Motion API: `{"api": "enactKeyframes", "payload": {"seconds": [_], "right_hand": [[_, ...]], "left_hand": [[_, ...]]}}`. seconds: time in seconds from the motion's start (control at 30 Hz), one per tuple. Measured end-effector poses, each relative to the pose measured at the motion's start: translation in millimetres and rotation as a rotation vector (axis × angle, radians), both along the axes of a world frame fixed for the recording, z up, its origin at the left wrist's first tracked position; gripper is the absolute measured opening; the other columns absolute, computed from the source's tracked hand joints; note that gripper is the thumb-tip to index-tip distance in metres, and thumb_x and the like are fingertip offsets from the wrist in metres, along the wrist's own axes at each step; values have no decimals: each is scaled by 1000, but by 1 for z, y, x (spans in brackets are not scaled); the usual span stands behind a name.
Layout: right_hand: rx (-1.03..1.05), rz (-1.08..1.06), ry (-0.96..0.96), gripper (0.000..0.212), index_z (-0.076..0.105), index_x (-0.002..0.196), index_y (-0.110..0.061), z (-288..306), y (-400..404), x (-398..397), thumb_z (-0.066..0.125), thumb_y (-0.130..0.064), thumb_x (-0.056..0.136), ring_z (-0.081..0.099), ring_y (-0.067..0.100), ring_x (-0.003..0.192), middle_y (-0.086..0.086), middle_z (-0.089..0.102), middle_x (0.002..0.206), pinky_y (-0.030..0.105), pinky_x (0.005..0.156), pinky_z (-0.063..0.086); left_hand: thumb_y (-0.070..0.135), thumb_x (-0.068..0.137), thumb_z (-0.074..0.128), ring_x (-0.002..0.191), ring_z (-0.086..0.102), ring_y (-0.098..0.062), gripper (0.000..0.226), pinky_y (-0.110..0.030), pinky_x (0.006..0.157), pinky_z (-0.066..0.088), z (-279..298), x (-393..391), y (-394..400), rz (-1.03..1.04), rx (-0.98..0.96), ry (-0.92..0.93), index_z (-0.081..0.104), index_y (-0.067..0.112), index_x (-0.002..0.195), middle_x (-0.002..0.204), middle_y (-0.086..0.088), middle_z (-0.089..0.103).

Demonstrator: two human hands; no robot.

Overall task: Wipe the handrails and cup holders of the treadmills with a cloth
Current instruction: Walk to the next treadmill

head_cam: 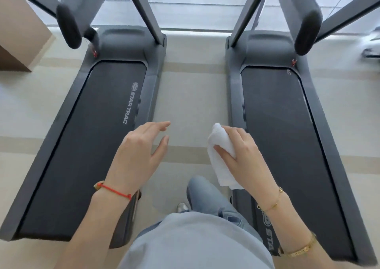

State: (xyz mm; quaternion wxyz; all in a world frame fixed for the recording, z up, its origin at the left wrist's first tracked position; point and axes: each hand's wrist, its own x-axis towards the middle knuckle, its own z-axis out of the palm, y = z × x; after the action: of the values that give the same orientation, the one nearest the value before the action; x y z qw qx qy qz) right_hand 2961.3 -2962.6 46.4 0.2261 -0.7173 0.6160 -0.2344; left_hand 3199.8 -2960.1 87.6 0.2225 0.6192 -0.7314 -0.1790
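Observation:
Two grey treadmills stand side by side, the left treadmill [92, 124] and the right treadmill [287, 124], seen from behind and above. A padded dark handrail end [68, 27] juts out over the left one, and another handrail end [307, 32] over the right one. My right hand [244, 155] grips a folded white cloth [221, 157] above the floor gap between the machines. My left hand [141, 151] hovers beside it with fingers spread and nothing in it. No cup holders are in view.
Pale tiled floor [191, 95] runs between the treadmills, where my leg in blue jeans [207, 196] stands. A brown boxy object [18, 32] sits at the far left. Slanted grey uprights [144, 7] rise before a bright window.

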Motion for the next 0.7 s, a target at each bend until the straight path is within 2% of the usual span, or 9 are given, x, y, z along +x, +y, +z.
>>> {"api": "enactKeyframes", "payload": {"seconds": [0.17, 0.3, 0.47, 0.5, 0.6, 0.7], "right_hand": [[-13, -91, -14, 40, 47, 133, -24, -1, -52, 12, 53, -36, 96, 45, 12, 107, -8, 50, 126, 21, 80, 36], [-20, -144, 1, 39, 45, 133, -21, -5, -103, 15, 51, -35, 97, 43, 12, 103, -6, 50, 126, 11, 75, 33], [-36, -193, -5, 38, 46, 133, -20, -1, -178, 11, 52, -33, 97, 44, 13, 103, -4, 51, 125, 20, 83, 34], [-40, -203, -5, 38, 47, 132, -20, 1, -195, 9, 52, -33, 97, 44, 13, 102, -5, 51, 125, 20, 83, 34], [-37, -236, 12, 38, 47, 132, -20, 9, -243, 0, 52, -33, 96, 44, 13, 103, -5, 50, 126, 20, 84, 35], [-48, -270, 22, 39, 47, 133, -20, 17, -285, -9, 53, -33, 96, 44, 13, 103, -5, 50, 125, 14, 83, 32]], "left_hand": [[18, 95, 57, 109, 63, -17, 32, -42, 98, 48, -4, 11, -70, -80, -6, 22, 61, 13, 127, 117, 2, 67], [20, 96, 56, 109, 62, -17, 33, -40, 100, 46, -7, 8, -131, -139, -2, 32, 61, 15, 128, 117, 2, 66], [20, 96, 56, 106, 64, -18, 32, -42, 97, 49, -3, -4, -220, -202, -20, 44, 61, 15, 127, 115, 3, 67], [20, 96, 57, 105, 64, -18, 31, -40, 98, 49, -2, -7, -240, -212, -26, 44, 62, 15, 127, 115, 3, 67], [20, 96, 57, 103, 64, -19, 30, -19, 101, 39, 4, -20, -298, -242, -43, 32, 62, 17, 126, 114, 5, 66], [21, 96, 57, 104, 63, -16, 30, -22, 91, 43, 11, -36, -354, -273, -63, 45, 63, 18, 125, 114, 7, 66]]}}
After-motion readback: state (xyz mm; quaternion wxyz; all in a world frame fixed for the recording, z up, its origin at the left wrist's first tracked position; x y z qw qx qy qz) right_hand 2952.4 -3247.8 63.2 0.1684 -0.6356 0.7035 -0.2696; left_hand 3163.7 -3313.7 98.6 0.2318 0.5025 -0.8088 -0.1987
